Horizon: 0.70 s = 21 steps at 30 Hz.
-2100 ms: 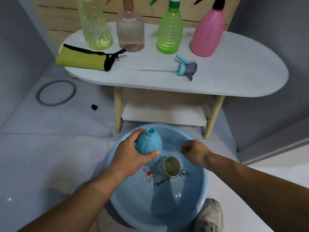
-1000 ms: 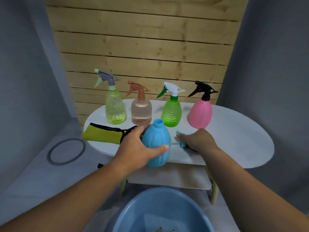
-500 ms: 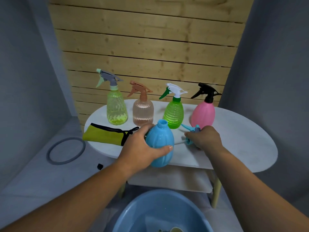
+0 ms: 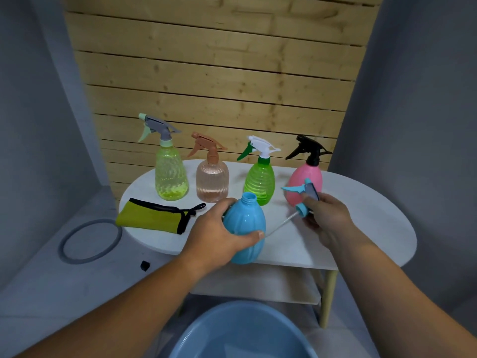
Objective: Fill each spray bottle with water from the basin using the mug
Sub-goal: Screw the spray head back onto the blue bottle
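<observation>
My left hand (image 4: 216,239) grips the blue bottle (image 4: 245,223), mouth up, at the surface's (image 4: 361,228) near edge. My right hand (image 4: 327,220) holds the spray head (image 4: 304,192) just right of it. I'd feed the dip tube (image 4: 280,226) in first, then screw squarely.

Colours on the white table (image 4: 361,228)
Running left to right: yellow-green bottle (image 4: 171,179), peach bottle (image 4: 212,183), green bottle (image 4: 259,183), pink bottle (image 4: 307,171); nearer, a ribbed blue bottle (image 4: 245,226) is shining.

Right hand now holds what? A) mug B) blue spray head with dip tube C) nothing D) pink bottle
B: the right hand grips the blue spray head, its dip tube slanting down toward the open-necked blue bottle held by the left hand.
</observation>
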Each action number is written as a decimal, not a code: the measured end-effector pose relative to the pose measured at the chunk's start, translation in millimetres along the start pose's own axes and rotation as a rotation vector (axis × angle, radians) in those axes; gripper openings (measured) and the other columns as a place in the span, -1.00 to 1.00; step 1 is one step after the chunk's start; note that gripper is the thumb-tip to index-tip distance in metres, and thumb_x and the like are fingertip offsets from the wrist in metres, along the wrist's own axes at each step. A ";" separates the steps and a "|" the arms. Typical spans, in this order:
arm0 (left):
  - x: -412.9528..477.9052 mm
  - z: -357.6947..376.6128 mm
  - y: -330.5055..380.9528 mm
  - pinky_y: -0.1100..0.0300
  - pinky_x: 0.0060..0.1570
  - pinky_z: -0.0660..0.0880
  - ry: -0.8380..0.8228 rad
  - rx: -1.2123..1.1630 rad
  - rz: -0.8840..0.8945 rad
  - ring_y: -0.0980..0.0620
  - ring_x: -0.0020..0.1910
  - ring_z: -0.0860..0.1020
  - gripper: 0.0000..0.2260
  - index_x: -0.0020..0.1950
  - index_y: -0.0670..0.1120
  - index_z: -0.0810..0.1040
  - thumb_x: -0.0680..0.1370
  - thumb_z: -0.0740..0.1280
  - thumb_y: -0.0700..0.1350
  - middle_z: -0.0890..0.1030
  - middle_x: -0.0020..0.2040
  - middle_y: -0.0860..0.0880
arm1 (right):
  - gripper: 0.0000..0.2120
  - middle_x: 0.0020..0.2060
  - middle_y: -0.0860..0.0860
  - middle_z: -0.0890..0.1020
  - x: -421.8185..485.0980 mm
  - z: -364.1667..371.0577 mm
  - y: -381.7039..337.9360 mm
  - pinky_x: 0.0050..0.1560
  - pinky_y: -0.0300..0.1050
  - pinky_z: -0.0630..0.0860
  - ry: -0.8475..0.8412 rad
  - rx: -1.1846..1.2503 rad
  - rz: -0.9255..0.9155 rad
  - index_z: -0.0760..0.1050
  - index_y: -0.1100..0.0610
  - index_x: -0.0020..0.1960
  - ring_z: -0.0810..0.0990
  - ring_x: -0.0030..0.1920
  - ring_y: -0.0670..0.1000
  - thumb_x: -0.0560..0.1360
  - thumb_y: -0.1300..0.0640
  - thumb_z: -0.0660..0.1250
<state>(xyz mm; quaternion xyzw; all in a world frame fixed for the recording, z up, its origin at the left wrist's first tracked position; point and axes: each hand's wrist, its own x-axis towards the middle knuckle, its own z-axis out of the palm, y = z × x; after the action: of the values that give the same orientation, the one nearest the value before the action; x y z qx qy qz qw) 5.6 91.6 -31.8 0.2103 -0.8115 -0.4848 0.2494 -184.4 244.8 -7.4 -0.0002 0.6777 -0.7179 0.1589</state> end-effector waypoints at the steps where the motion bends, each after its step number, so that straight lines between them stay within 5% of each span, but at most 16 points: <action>1: 1.1 1.5 0.8 0.03 0.11 0.63 0.000 -0.001 0.000 0.22 0.04 0.62 -0.30 0.27 0.23 0.53 0.16 0.61 0.30 0.63 0.07 0.26 | -0.64 0.00 0.10 0.63 -3.4 -1.7 -10.5 -0.06 -0.01 0.63 0.017 0.024 -0.035 0.53 0.15 0.24 0.64 -0.02 0.11 0.48 0.15 0.48; 7: 9.7 10.7 3.5 0.09 0.05 0.62 -0.012 -0.028 -0.012 0.21 -0.01 0.64 -0.41 0.18 0.20 0.55 0.20 0.64 0.21 0.66 0.02 0.20 | -0.84 0.01 0.13 0.68 -34.5 0.6 -72.5 0.05 0.07 0.64 -0.011 0.188 -0.312 0.61 0.08 0.08 0.69 -0.06 0.07 0.50 0.15 0.46; 14: 16.0 22.9 4.7 0.17 0.03 0.60 -0.027 -0.087 -0.042 0.28 -0.04 0.61 -0.50 0.10 0.24 0.55 0.25 0.68 0.10 0.65 -0.02 0.26 | -0.66 -0.10 -0.05 0.69 -56.3 13.1 -99.3 0.04 0.03 0.65 -0.079 0.221 -0.504 0.56 0.14 0.26 0.69 -0.04 0.05 0.50 0.20 0.45; 21: 20.1 28.8 3.0 0.12 0.06 0.61 -0.024 -0.113 -0.051 0.20 0.01 0.63 -0.50 0.11 0.24 0.55 0.28 0.69 0.04 0.66 0.03 0.20 | -0.62 0.05 0.15 0.66 -59.3 17.1 -99.2 0.03 0.11 0.65 -0.087 0.067 -0.574 0.57 0.12 0.28 0.65 0.09 0.17 0.48 0.18 0.47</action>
<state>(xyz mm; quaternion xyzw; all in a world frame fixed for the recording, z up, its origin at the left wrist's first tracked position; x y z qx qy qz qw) -28.0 100.8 -36.7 0.2104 -0.7802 -0.5386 0.2387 -147.0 244.7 103.2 -0.2175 0.6185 -0.7548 -0.0220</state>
